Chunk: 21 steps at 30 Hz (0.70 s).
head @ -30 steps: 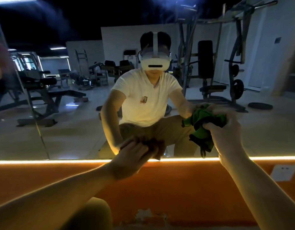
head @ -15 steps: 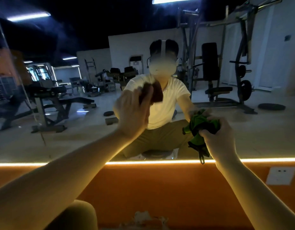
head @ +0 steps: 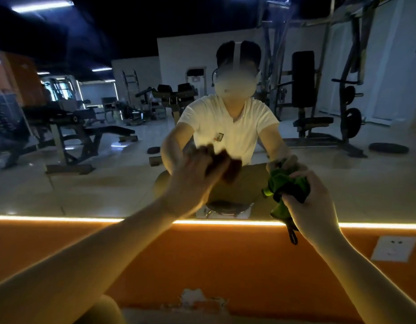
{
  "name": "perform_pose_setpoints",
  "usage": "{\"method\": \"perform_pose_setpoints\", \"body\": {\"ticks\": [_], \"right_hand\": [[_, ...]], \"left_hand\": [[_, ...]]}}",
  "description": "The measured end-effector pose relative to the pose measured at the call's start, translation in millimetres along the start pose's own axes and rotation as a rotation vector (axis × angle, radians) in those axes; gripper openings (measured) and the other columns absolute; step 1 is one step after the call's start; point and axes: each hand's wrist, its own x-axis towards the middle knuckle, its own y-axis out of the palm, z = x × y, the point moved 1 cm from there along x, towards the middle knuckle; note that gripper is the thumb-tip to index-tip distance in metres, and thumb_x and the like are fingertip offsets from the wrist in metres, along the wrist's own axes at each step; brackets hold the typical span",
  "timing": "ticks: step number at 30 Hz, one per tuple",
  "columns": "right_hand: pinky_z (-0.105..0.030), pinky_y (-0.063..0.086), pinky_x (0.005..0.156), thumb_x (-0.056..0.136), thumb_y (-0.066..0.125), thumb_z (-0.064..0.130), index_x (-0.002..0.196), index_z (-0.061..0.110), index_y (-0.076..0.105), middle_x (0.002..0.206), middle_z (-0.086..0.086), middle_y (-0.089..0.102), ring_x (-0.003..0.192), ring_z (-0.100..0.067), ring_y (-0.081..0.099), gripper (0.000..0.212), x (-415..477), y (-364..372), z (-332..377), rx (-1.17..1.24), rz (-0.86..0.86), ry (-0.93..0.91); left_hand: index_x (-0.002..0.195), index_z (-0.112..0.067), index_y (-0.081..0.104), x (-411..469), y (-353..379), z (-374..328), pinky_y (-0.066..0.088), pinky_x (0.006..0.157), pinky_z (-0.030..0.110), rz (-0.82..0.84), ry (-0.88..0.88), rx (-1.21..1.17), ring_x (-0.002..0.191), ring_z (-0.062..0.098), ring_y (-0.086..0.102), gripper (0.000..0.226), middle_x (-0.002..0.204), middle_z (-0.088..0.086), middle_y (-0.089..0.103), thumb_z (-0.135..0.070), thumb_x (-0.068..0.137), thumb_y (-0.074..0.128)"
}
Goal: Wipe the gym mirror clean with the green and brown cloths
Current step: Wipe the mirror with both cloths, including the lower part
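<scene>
The gym mirror [head: 108,183] fills the wall ahead and reflects me seated before it. My left hand [head: 193,178] holds the brown cloth [head: 228,167] against the glass at chest height of the reflection; hand and cloth are blurred by motion. My right hand [head: 312,197] grips the bunched green cloth [head: 284,185] low on the mirror at the right, with a dark tail of it hanging below the glowing strip.
A lit strip [head: 62,218] runs along the mirror's lower edge above an orange wall [head: 225,265]. A white wall socket [head: 393,249] sits at the lower right. Benches and weight machines appear only as reflections. A vertical mirror seam [head: 27,127] stands at the left.
My left hand swept the brown cloth up from the mirror's bottom edge to chest height, then came partway down again. My right hand with the green cloth stayed in about the same place.
</scene>
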Motion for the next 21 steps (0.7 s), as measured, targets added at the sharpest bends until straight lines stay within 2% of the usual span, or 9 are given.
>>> {"method": "perform_pose_setpoints", "body": {"ticks": [2, 4, 6, 8, 11, 13, 15, 18, 21], "right_hand": [[-0.033, 0.058, 0.079, 0.089, 0.073, 0.006, 0.112, 0.02, 0.056, 0.114, -0.001, 0.061, 0.101, -0.014, 0.063, 0.032, 3, -6, -7, -0.011, -0.028, 0.023], [-0.029, 0.057, 0.076, 0.088, 0.073, 0.005, 0.115, 0.018, 0.057, 0.113, -0.003, 0.062, 0.099, -0.013, 0.064, 0.033, 6, -13, -9, 0.011, -0.066, 0.041], [-0.019, 0.05, 0.071, 0.088, 0.072, 0.002, 0.114, 0.016, 0.057, 0.112, -0.002, 0.064, 0.095, -0.006, 0.063, 0.033, 8, -19, -8, 0.054, -0.098, 0.046], [-0.016, 0.047, 0.071, 0.088, 0.072, 0.001, 0.112, 0.018, 0.057, 0.112, 0.0, 0.064, 0.096, -0.003, 0.062, 0.033, 9, -22, -7, 0.072, -0.114, 0.053], [-0.015, 0.045, 0.072, 0.089, 0.072, 0.001, 0.112, 0.022, 0.056, 0.114, 0.005, 0.062, 0.099, 0.0, 0.06, 0.035, 7, -23, -9, 0.09, -0.106, 0.085], [-0.015, 0.046, 0.072, 0.089, 0.071, 0.003, 0.115, 0.022, 0.056, 0.113, 0.006, 0.062, 0.099, 0.0, 0.06, 0.036, 5, -25, -11, 0.076, -0.092, 0.085], [-0.014, 0.045, 0.07, 0.089, 0.072, 0.003, 0.117, 0.021, 0.057, 0.11, 0.008, 0.062, 0.096, 0.001, 0.06, 0.037, 4, -28, -12, 0.047, -0.088, 0.083], [-0.013, 0.048, 0.065, 0.088, 0.072, 0.002, 0.115, 0.019, 0.057, 0.107, 0.002, 0.064, 0.09, -0.001, 0.062, 0.035, 7, -32, -12, 0.046, -0.097, 0.059], [-0.009, 0.051, 0.062, 0.088, 0.071, 0.0, 0.111, 0.017, 0.057, 0.102, 0.001, 0.065, 0.086, 0.008, 0.063, 0.033, 11, -36, -12, 0.071, -0.129, 0.054]], "left_hand": [[0.148, -0.015, 0.049, 32, -10, 15, 0.047, 0.095, 0.042, -0.194, -0.154, 0.119, 0.115, 0.032, 0.055, 0.056, 0.135, 0.02, 0.052, -0.022, 0.097, 0.069], [0.148, -0.013, 0.047, 58, -12, 18, 0.044, 0.094, 0.041, -0.326, -0.265, 0.138, 0.113, 0.032, 0.055, 0.056, 0.132, 0.021, 0.054, -0.022, 0.097, 0.069], [0.149, -0.017, 0.043, 52, 2, -5, 0.043, 0.097, 0.044, -0.33, -0.205, 0.093, 0.116, 0.032, 0.052, 0.058, 0.133, 0.019, 0.05, -0.018, 0.097, 0.068], [0.146, -0.018, 0.043, 21, 28, -34, 0.042, 0.1, 0.047, -0.233, -0.05, 0.035, 0.114, 0.034, 0.053, 0.058, 0.129, 0.016, 0.045, -0.013, 0.093, 0.065], [0.138, -0.019, 0.058, -43, 71, -79, 0.046, 0.088, 0.045, -0.035, 0.179, 0.022, 0.095, 0.026, 0.055, 0.04, 0.113, 0.007, 0.046, -0.011, 0.099, 0.053], [0.136, -0.021, 0.067, -68, 83, -95, 0.05, 0.085, 0.041, 0.072, 0.262, 0.022, 0.099, 0.024, 0.054, 0.038, 0.115, 0.005, 0.049, -0.01, 0.104, 0.05], [0.134, -0.019, 0.069, -65, 82, -89, 0.047, 0.09, 0.04, 0.138, 0.308, 0.008, 0.102, 0.024, 0.058, 0.038, 0.115, 0.004, 0.056, -0.015, 0.098, 0.056], [0.138, -0.015, 0.057, -21, 50, -55, 0.044, 0.093, 0.048, 0.088, 0.289, 0.031, 0.095, 0.029, 0.063, 0.049, 0.109, 0.011, 0.062, -0.02, 0.09, 0.064], [0.149, -0.017, 0.042, 41, 13, -18, 0.05, 0.091, 0.05, -0.138, 0.064, 0.105, 0.106, 0.033, 0.053, 0.064, 0.121, 0.02, 0.052, -0.017, 0.092, 0.071]]}}
